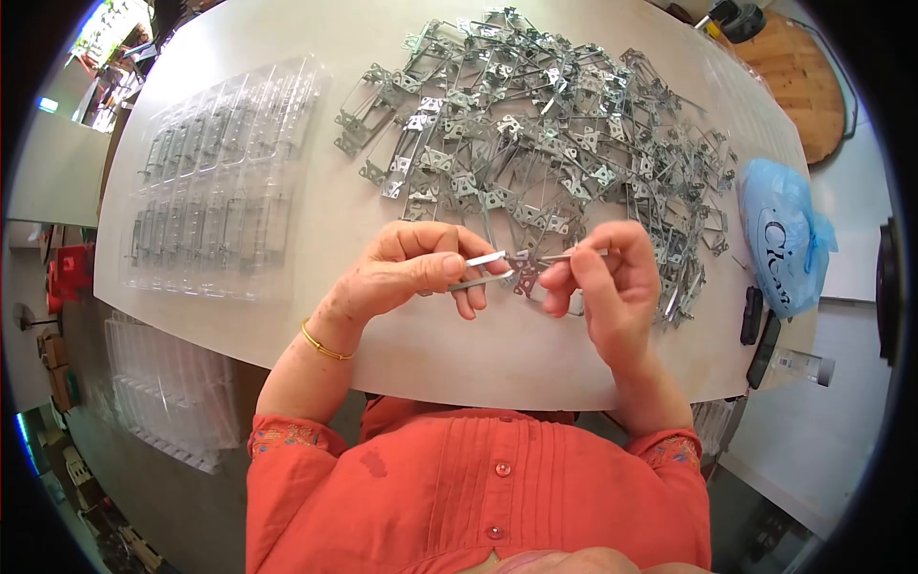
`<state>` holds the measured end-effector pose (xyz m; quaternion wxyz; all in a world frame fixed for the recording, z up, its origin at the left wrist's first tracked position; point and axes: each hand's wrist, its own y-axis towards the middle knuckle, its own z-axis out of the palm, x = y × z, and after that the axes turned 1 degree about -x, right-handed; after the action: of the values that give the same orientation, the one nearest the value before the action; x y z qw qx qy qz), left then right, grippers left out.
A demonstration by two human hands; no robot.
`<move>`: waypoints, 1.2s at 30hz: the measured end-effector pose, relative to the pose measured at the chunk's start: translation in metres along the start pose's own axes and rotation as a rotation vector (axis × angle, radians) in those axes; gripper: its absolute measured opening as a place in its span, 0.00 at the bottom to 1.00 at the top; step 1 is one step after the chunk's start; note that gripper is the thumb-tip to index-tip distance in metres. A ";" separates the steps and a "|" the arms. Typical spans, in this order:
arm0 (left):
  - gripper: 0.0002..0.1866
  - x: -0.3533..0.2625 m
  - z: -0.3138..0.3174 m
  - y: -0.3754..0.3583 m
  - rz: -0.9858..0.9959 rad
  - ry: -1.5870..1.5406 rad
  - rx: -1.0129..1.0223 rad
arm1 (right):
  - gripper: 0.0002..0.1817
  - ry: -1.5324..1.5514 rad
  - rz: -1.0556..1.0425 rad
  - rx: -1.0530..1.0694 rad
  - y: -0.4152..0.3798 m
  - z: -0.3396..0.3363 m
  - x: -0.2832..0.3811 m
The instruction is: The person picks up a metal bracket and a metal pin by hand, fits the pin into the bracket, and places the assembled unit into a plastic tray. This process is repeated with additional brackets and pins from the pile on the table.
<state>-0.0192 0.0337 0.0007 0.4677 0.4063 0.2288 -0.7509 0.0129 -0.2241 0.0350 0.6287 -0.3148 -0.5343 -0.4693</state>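
Note:
My left hand [421, 268] is closed around a metal bracket [486, 259], whose two bright prongs stick out to the right from between the fingers. Close by on the right, my right hand [607, 277] pinches a thin metal rod [557, 257] between thumb and fingers, its tip pointing left at the bracket. Whether the rod and the bracket touch is too small to tell. Just beyond both hands lies a large tangled pile of metal brackets with rods [545, 134].
On the table [459, 354], a clear plastic tray [220, 182] holding metal parts lies at the left. A blue plastic bag [784, 239] and dark objects [761, 349] are at the right edge. More clear trays [172, 383] stand below the table's left side.

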 end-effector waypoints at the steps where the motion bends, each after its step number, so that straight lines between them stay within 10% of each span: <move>1: 0.15 0.001 -0.001 0.000 -0.008 0.020 -0.051 | 0.08 -0.017 -0.071 0.066 -0.003 -0.003 -0.002; 9: 0.16 0.003 0.000 0.000 -0.015 -0.025 -0.072 | 0.18 -0.592 -0.734 0.179 0.001 -0.004 -0.031; 16: 0.13 -0.001 0.004 0.000 0.029 0.088 -0.069 | 0.18 -0.831 -0.875 0.099 0.003 0.006 -0.031; 25: 0.12 0.005 0.016 0.002 0.540 0.962 -0.130 | 0.07 -0.856 -0.236 -0.017 -0.002 0.027 -0.002; 30: 0.13 0.007 0.021 0.003 0.679 1.017 -0.192 | 0.09 -0.139 0.299 0.141 0.001 0.026 0.010; 36: 0.11 0.009 0.016 0.003 0.767 1.062 -0.230 | 0.09 -0.022 0.325 0.202 -0.002 0.007 0.006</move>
<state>-0.0246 0.0162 0.0027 0.5659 0.7212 0.3459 -0.1998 0.0084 -0.2201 0.0427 0.7186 -0.3376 -0.5277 -0.3021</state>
